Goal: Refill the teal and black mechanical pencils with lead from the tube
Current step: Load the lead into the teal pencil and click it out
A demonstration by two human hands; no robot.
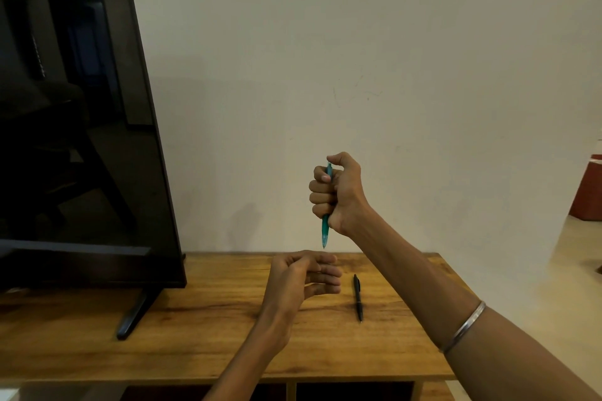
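dark TV [78, 127] upright, table's left | wooden table [208, 329] | cream wall [358, 58]

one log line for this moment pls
right hand: fist on teal pencil, upright, tip down | left hand: below tip, half curled | black pencil: flat on table

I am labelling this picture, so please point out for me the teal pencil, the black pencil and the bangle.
teal pencil [325, 231]: head view, lower barrel below the fist.
black pencil [358, 296]: head view, middle of the barrel.
bangle [464, 327]: head view, band across the right forearm.
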